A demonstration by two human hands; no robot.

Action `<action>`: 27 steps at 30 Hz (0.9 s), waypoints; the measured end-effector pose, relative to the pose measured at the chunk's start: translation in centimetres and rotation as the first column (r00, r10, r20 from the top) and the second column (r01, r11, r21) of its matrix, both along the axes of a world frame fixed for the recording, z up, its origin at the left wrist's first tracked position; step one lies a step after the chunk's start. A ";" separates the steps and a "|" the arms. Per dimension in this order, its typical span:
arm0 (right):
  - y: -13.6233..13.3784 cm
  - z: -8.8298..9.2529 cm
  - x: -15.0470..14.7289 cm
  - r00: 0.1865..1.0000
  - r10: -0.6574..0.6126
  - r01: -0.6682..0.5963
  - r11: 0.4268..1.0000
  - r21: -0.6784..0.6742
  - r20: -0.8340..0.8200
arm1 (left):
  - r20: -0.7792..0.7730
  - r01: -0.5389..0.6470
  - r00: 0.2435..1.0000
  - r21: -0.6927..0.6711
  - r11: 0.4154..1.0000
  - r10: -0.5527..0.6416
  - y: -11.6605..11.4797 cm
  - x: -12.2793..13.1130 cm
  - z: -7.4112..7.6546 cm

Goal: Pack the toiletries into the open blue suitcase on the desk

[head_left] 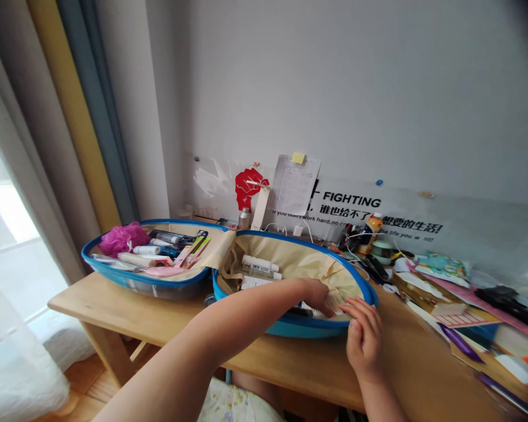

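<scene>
An open blue-rimmed case (286,331) with a beige lining lies on the wooden table, its two halves spread side by side. My left hand (317,296) reaches into the right half, fingers closed and partly hidden. At its fingertips is a small clear, whitish item (335,300) whose kind I cannot make out. My right hand (364,331) is at the near right rim, fingers stretched toward that item and apart from the thumb. White-capped bottles (260,263) lie in this half, left of my left hand. The left half holds a purple bath puff (124,238), tubes and packaged brushes (196,249).
The wooden table (167,316) carries clutter on the right: cables, a green-lidded jar (381,252), papers and a purple pen (461,343). A silver bottle (244,218) and a white box (260,208) stand behind the case, near the wall. Curtains (81,105) hang at left.
</scene>
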State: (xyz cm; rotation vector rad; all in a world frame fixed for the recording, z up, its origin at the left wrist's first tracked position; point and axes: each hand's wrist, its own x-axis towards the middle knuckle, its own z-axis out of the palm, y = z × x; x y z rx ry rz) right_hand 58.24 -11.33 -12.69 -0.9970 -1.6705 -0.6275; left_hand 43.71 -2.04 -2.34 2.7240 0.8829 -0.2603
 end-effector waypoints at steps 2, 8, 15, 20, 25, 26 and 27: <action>-0.1 0.1 0.0 1.000 0.000 0.000 1.000 0.005 0.019 | -0.004 0.009 1.000 -0.012 1.000 -0.009 -0.1 -0.1 -0.1; 0.1 0.1 0.1 1.000 0.004 -0.004 1.000 0.011 0.010 | 0.023 -0.014 1.000 -0.114 0.993 0.017 0.3 -1.2 0.7; 0.3 -0.2 0.2 1.000 -0.008 0.008 1.000 0.022 0.017 | 0.441 -0.205 0.871 -0.071 0.976 0.215 2.6 -8.7 3.3; 0.3 -0.3 0.4 1.000 -0.008 0.007 1.000 0.022 0.012 | 0.555 -0.566 0.681 -0.014 0.824 0.478 6.2 -19.8 3.5; 0.4 -0.5 0.7 0.999 -0.022 0.022 1.000 0.005 0.023 | 0.390 -0.825 0.551 0.123 0.551 0.738 8.6 -29.9 1.9; 0.4 -0.5 0.7 1.000 -0.024 0.024 1.000 0.005 0.019 | 0.326 -0.847 0.529 0.145 0.511 0.784 8.8 -31.2 1.5; 0.4 -0.6 0.7 1.000 -0.025 0.025 1.000 0.007 0.015 | 0.265 -0.860 0.510 0.158 0.485 0.819 9.0 -32.2 1.1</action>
